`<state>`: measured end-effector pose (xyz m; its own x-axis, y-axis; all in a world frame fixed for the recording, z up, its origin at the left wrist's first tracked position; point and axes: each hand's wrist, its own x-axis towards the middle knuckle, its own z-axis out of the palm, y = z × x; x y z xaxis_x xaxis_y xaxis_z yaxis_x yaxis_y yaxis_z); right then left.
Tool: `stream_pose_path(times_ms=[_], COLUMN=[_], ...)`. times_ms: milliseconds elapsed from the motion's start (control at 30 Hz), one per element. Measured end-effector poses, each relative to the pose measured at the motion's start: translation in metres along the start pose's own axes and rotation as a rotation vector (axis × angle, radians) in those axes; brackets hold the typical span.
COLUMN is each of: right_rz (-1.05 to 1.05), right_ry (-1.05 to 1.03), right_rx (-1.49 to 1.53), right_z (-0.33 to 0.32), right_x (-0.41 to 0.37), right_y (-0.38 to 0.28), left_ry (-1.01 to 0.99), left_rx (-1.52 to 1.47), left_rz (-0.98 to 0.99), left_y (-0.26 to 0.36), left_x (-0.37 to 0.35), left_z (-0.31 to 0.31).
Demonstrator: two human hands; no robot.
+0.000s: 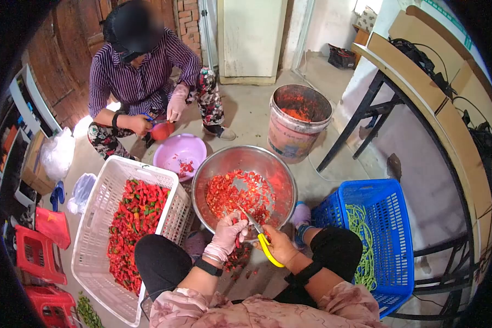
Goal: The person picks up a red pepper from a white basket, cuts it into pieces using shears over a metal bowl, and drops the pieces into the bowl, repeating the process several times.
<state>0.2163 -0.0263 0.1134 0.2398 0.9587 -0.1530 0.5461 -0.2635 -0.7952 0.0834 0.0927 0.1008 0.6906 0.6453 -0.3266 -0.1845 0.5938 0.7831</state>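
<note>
From the head camera, looking down past my knees: my left hand [227,234], in a pale glove, has its grip pinched on a red chili [238,220] that the fingers mostly hide. My right hand [281,247] is bare, its grip closed through the yellow handles of the scissors [261,236]. The blades point up and left at the chili. Both hands hover over the near rim of the steel bowl [283,186], I reckon so that cut pieces drop onto the red heap inside it and not on the floor [246,115].

The white basket [101,188] of whole chilies sits touching the bowl on my left, near my gloved hand. The blue basket [391,216] of green beans stands just beside my right knee.

Room is tight. The bowl is hemmed between the two baskets, with the pink basin [176,148] near its far side and a co-worker's gloved hand [176,106] above that. The bucket [292,136] stands beyond the bowl. The table [421,82] and its legs close off the right. The open floor lies past the bucket.
</note>
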Motion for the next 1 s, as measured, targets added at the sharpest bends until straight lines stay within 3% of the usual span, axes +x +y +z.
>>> stream_pose_path(times_ms=[100,300,367,467,700,767,833,900,1000], right_rz=[-0.093,-0.079,-0.086,0.032,0.003,-0.043,0.044,-0.048,-0.042], right_ry=[0.112,0.188,0.081,0.03,-0.029,-0.053,-0.132,-0.201,-0.197], right_rx=[0.018,-0.193,0.067,0.186,0.07,0.29,0.778,0.372,0.353], right_z=[0.007,0.004,0.002,0.014,0.004,0.011,0.015,0.005,0.006], right_x=[0.001,0.001,0.001,0.002,0.003,0.008,0.015,0.009,0.007], right_y=[0.01,-0.001,-0.004,0.005,0.008,0.028,0.035,0.03,0.03], left_ry=[0.013,0.097,0.145,0.15,0.208,0.168,0.149,0.095,0.025], left_rx=[-0.102,0.047,0.016,0.01,-0.134,-0.156,-0.15,-0.098,-0.076], left_rz=[0.024,0.096,0.085,0.085,0.0,-0.004,-0.012,-0.084,-0.161], left_y=[-0.001,-0.005,-0.006,-0.012,-0.017,-0.017,-0.013,-0.01,-0.006], left_x=[-0.004,-0.006,-0.007,-0.002,0.006,0.009,0.006,0.005,0.003], left_z=[0.004,0.01,0.013,0.011,-0.01,-0.02,-0.02,-0.02,-0.022])
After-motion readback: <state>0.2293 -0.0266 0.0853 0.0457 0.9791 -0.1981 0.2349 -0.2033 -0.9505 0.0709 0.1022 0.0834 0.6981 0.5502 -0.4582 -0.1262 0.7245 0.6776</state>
